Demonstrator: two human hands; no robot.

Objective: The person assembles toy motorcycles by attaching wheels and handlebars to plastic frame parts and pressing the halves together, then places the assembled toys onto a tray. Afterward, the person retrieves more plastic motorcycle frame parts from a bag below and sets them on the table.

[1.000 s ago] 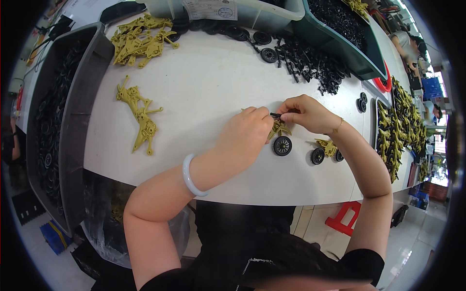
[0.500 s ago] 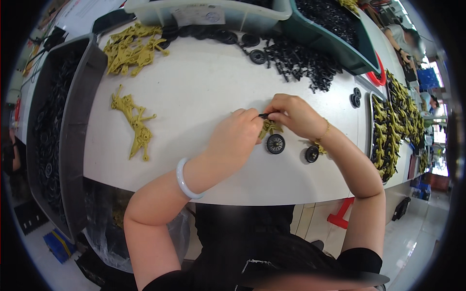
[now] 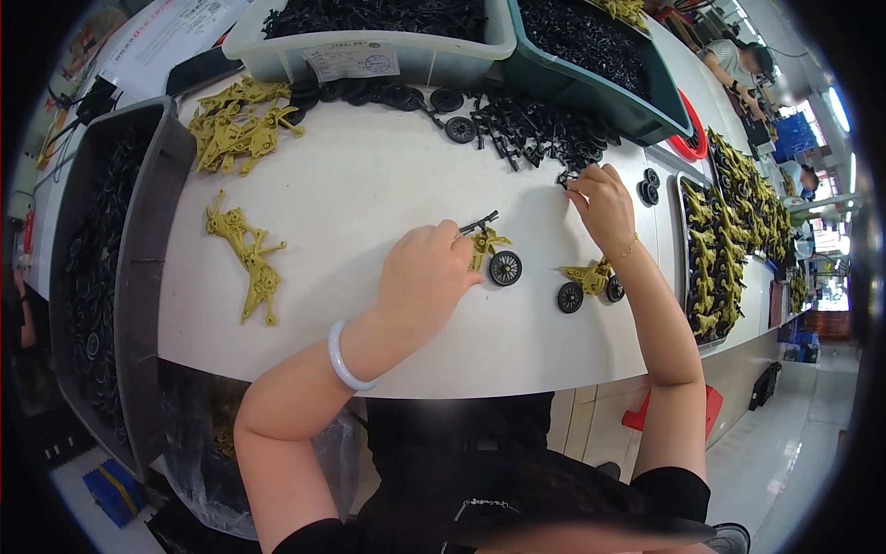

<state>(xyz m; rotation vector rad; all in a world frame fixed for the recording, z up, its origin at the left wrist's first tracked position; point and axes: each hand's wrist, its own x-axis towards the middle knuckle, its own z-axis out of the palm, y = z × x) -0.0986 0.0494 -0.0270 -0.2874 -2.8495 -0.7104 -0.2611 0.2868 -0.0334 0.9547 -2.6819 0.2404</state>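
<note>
One white surface (image 3: 369,166) stretches toward eleven o'clock, edge (image 3: 508,391) at six; left hand (image 3: 425,274) grips yellow frame (image 3: 481,245), right hand (image 3: 602,205) pinches black part (image 3: 566,179)

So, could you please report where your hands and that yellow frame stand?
Left hand gripping yellow frame, black wheel showing. Right hand at small black part by black pile. Second wheeled frame beside right forearm.

wearer's two hands (image 3: 425,272), two wheeled yellow frames (image 3: 587,277) near them, three bins (image 3: 143,249) of black parts (image 3: 374,18)
</note>
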